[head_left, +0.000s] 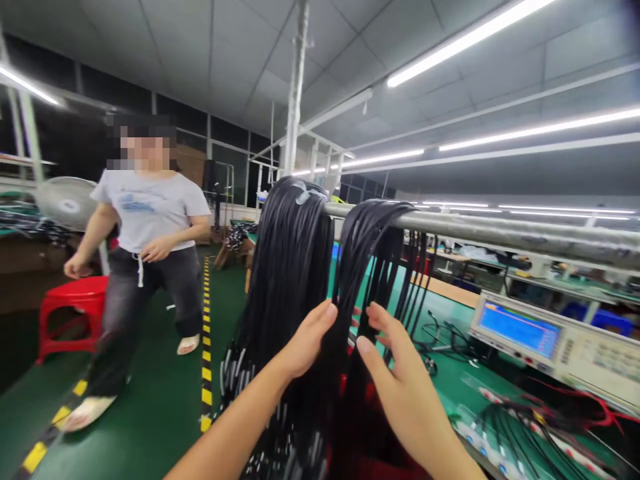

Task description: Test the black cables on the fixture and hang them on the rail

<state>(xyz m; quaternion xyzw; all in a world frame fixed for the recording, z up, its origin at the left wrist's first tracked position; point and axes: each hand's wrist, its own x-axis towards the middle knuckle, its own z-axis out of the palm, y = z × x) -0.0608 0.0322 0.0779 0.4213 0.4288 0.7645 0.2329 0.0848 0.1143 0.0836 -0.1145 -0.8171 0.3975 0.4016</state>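
Note:
A thick bundle of black cables [290,267] hangs over a horizontal metal pipe, and a thinner bundle of black cables [353,257] hangs to its right. My left hand [310,337] is at the thinner bundle, thumb in front; fingertips show past the strands, so the hand is closed around some of them. Facing it from the right, my right hand [400,373] has its thumb and fingers apart beside the same strands. Whether it touches them I cannot tell. Pale cable ends show low on the thick bundle.
The metal pipe [500,230] runs rightward above a green workbench [450,380]. An instrument with a blue screen [520,327] stands there, near loose black leads [520,423]. At left, a person [150,207] strides past a red stool [73,307] and a fan [67,203].

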